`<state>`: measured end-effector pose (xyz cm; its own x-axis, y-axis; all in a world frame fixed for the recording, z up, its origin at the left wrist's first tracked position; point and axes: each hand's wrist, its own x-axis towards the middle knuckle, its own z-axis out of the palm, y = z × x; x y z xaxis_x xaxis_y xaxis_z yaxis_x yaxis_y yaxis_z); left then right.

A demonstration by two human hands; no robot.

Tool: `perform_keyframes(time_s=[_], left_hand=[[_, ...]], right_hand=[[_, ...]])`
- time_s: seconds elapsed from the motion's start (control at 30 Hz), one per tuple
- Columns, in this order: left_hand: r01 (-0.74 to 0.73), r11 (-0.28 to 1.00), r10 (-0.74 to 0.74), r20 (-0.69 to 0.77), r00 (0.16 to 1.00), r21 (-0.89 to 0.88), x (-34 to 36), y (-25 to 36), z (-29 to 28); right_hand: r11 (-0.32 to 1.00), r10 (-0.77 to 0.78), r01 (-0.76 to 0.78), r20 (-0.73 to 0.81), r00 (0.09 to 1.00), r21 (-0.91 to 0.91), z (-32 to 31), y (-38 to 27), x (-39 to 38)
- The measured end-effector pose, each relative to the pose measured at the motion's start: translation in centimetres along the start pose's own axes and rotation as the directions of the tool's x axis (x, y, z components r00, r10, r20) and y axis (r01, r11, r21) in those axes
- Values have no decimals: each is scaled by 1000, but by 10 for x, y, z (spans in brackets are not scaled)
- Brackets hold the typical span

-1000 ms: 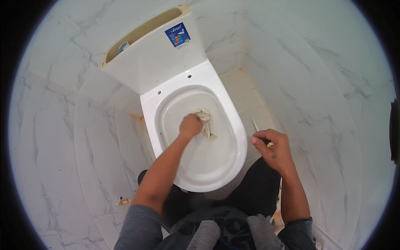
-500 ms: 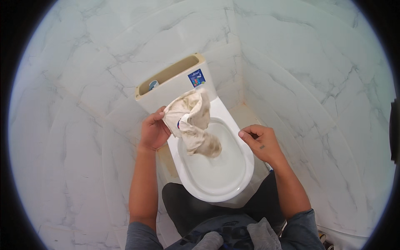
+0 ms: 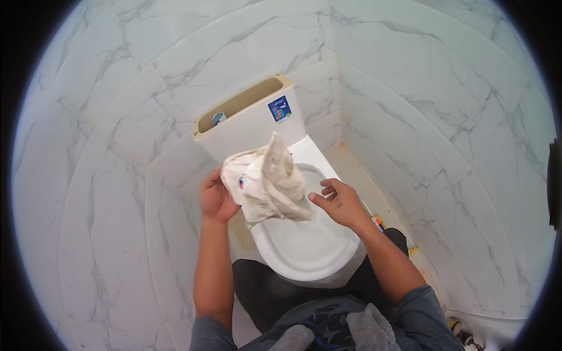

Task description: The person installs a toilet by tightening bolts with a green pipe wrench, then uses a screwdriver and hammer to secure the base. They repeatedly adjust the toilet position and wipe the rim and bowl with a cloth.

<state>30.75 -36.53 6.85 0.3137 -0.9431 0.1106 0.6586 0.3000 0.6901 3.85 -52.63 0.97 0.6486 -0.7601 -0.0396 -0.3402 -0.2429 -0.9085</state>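
Observation:
My left hand (image 3: 216, 196) is closed on the left edge of a stained off-white cloth (image 3: 263, 181). A small red and blue mark shows on the cloth, which hangs loose and crumpled over the white toilet bowl (image 3: 304, 263). Just right of the cloth is my right hand (image 3: 339, 205), its thumb and fingers apart with nothing between them. Part of the bowl is hidden behind the cloth.
Behind the bowl stands the lidless tank (image 3: 252, 126), with a blue and white round piece (image 3: 218, 119) inside and a blue sticker (image 3: 279, 109) on its front. Marbled tile walls (image 3: 410, 117) meet in a corner. A colourful package (image 3: 378, 222) is right of the bowl.
The cloth has shifted and refolded, its upper corner now sticking up. My right hand has moved left toward it, and its fingers have opened.

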Motion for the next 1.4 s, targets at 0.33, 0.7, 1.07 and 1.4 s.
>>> perform_keyframes(time_s=[0.33, 0.7, 1.07, 1.4], left_hand=[[81, 991, -95, -133, 986, -109, -47, -173, -61], [-114, 754, 100, 59, 993, 647, -3, -201, -75], [196, 862, 60, -478, 876, 468, -5, -187, -43], [-60, 911, 204, -318, 926, 409, -7, -176, -87]], right_hand=[[866, 66, -200, 293, 954, 459, -4, 16, 55], [775, -480, 436, 21, 877, -457, -7, 2, 11], [628, -257, 498, 445, 858, -598, 64, 2, -12], [439, -334, -348, 510, 793, 828, 41, 13, 17]])
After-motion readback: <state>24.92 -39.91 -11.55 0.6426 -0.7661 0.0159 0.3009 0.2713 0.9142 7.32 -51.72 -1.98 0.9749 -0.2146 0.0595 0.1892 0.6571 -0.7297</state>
